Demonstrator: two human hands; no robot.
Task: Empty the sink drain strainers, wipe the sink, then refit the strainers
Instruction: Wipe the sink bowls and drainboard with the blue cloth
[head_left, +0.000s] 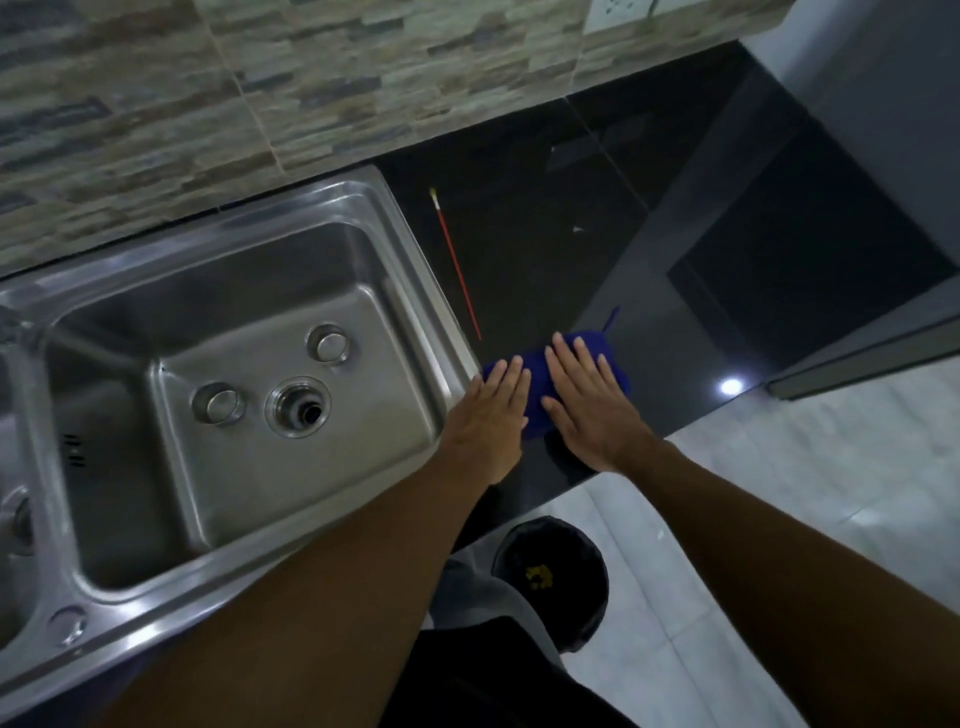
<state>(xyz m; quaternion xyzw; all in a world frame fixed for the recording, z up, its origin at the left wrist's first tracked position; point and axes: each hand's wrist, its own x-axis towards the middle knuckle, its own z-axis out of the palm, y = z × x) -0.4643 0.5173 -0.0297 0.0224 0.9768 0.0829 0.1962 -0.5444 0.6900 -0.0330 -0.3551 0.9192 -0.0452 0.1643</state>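
Note:
A steel sink (332, 202) fills the left of the view. Its right basin has an open drain hole (298, 406) with no strainer in it. Two round steel strainers lie loose on the basin floor, one (219, 404) just left of the drain and one (328, 345) behind it to the right. A blue cloth (537, 395) lies flat on the black counter beside the sink's right rim. My left hand (493, 410) and my right hand (587, 402) both press flat on the cloth with fingers spread. Part of a second basin shows at the far left edge.
A thin red brush (457, 262) lies on the black counter (545, 218) behind the cloth. A black bin (553, 574) with yellow scraps stands on the pale floor below the counter edge. A tiled wall runs behind the sink, and a grey cabinet stands at the right.

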